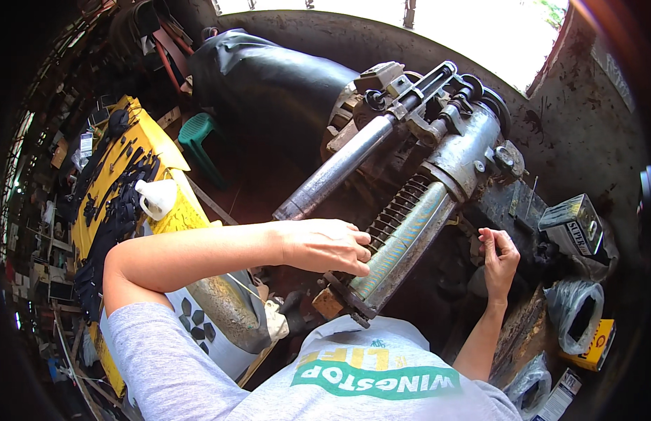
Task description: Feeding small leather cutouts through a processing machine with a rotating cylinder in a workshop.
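Note:
A worn metal machine point(460, 153) stands before me, its long bed slanting toward my body. Along that bed lies a pale green-and-tan striped strip point(402, 242), with a row of dark, evenly spaced rings point(401, 205) at its left side. My left hand point(327, 245) reaches across to the near end of the rings, fingers curled; whatever they grip is hidden. To the right of the bed and apart from it, my right hand point(499, 254) is raised with thumb and fingertips pinched together. Anything between them is too small to make out.
A polished metal roller point(339, 167) juts out left of the bed. Further left, a yellow table point(144, 126) carries black scraps and a white jug point(157, 198). A green plastic stool point(197, 133) stands behind. At right are a rectangular can point(572, 223) and a yellow box point(596, 344).

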`<state>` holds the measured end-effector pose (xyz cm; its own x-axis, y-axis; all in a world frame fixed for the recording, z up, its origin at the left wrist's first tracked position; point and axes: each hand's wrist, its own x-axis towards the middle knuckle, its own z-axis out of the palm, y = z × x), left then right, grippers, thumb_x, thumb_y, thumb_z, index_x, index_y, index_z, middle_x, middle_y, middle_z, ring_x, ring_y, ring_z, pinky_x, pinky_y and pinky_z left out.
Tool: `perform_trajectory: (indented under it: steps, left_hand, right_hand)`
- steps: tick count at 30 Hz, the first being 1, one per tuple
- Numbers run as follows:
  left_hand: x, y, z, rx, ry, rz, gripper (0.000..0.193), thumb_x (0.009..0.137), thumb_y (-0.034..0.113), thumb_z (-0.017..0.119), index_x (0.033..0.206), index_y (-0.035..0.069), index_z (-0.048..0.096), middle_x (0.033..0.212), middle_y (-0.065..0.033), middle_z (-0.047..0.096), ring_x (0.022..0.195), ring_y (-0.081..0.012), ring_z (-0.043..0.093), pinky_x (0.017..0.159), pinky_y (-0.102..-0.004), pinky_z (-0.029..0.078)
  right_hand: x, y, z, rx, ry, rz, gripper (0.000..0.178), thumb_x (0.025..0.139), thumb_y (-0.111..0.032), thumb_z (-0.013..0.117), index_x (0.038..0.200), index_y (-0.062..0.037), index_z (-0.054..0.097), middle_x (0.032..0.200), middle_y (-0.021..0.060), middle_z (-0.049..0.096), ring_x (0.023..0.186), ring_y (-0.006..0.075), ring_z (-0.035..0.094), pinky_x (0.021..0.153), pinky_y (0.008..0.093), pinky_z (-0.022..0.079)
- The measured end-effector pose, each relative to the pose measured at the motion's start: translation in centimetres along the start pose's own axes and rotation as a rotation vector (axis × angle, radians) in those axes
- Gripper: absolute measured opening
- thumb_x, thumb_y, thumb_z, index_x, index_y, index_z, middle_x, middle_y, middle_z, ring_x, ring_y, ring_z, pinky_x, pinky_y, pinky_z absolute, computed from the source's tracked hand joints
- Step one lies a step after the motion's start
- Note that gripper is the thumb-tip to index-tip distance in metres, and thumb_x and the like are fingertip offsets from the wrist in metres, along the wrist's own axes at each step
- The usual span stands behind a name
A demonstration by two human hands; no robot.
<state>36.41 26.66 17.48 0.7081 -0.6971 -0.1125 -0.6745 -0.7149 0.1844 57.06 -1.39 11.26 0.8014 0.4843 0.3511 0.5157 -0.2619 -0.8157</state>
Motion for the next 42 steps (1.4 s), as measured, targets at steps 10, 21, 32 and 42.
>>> perform_trajectory:
  steps: [10,21,32,42]
  left_hand:
    - [0.1,0.9,0.3,-0.064,-0.034,-0.097,0.024,0.079,0.010,0.061,0.102,0.008,0.058,0.100,-0.0077,0.060,0.100,-0.0246,0.055,0.085,-0.0361,0.050]
    - [-0.4,0.4,-0.2,-0.157,0.038,-0.113,0.026,0.074,0.002,0.061,0.099,0.007,0.058,0.091,-0.0067,0.057,0.092,-0.0252,0.054,0.076,-0.0356,0.052]
    - [-0.7,0.4,-2.9,-0.047,0.146,-0.217,0.010,0.078,0.006,0.060,0.085,0.004,0.052,0.085,-0.0077,0.057,0.087,-0.0245,0.056,0.079,-0.0350,0.049]
    - [-1.4,4.3,-1.1,0.065,0.473,-0.479,0.016,0.078,0.008,0.066,0.077,0.005,0.050,0.070,-0.0071,0.052,0.068,-0.0226,0.059,0.063,-0.0336,0.052]
  right_hand:
    - [0.3,-3.5,1.5,0.042,-0.007,-0.146,0.009,0.090,-0.007,0.066,0.092,0.0006,0.070,0.079,0.0048,0.063,0.066,0.0097,0.055,0.060,0.0233,0.044]
    - [-0.4,-7.7,2.9,0.147,-0.092,-0.254,0.010,0.083,-0.002,0.072,0.093,-0.0017,0.072,0.084,0.0070,0.066,0.075,0.0135,0.061,0.068,0.0252,0.048]
    - [-1.1,-8.7,3.5,0.183,-0.155,-0.261,0.014,0.080,0.001,0.073,0.094,-0.0028,0.073,0.084,0.0075,0.068,0.075,0.0157,0.062,0.069,0.0261,0.048]
    - [-0.7,-7.8,3.9,0.280,-0.151,-0.302,0.011,0.091,-0.004,0.065,0.099,0.0005,0.071,0.086,0.0071,0.066,0.067,0.0095,0.057,0.059,0.0216,0.046]
